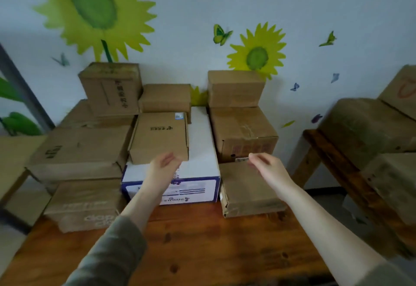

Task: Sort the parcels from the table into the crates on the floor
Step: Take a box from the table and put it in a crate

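Several cardboard parcels are stacked on a wooden table [202,240] against the wall. A small brown parcel [158,136] lies on top of a white parcel with blue print [202,150]. My left hand [163,168] hovers just in front of the small parcel's near edge, fingers relaxed, holding nothing. My right hand [267,168] hovers over a flat brown parcel [245,189] at the table's right, fingers loosely spread and empty. No crates are in view.
More brown parcels stand at the left [78,148], at the back [110,87] and at the back right [243,132]. A second wooden table [333,162] at the right carries large boxes [364,128]. The wall behind has sunflower paintings.
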Demonstrator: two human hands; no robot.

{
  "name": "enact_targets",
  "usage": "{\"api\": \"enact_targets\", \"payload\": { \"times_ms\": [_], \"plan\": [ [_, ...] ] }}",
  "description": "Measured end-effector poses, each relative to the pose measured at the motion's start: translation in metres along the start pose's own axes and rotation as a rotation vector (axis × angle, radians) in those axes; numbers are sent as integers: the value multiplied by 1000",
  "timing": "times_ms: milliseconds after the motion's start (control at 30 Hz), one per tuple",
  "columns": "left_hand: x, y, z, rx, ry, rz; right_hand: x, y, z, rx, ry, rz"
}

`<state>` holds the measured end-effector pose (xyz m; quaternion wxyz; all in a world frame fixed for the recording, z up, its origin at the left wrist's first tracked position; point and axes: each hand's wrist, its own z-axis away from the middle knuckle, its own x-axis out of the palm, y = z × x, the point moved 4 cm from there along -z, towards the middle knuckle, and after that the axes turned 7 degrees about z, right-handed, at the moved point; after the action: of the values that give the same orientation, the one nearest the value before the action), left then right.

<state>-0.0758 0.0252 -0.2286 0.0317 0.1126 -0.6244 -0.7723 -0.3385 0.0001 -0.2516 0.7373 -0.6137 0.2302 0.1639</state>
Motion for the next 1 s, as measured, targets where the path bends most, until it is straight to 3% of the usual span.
{"api": "enact_targets", "payload": {
  "times_ms": [233, 433, 733, 1000],
  "plan": [
    [-68, -5, -26, -26, 205, 13, 45, -30, -30, -68, -92, 0],
    [-109, -12, -71, -52, 254, 33, 96, -61, -59, -25, -77, -50],
    [-115, -11, -149, -86, 18, -100, 158, -90, -104, 158, -73, -135],
    [-110, -17, -171, -124, -59, -119, 179, -92, -115, 187, -99, -150]
  ]
}}
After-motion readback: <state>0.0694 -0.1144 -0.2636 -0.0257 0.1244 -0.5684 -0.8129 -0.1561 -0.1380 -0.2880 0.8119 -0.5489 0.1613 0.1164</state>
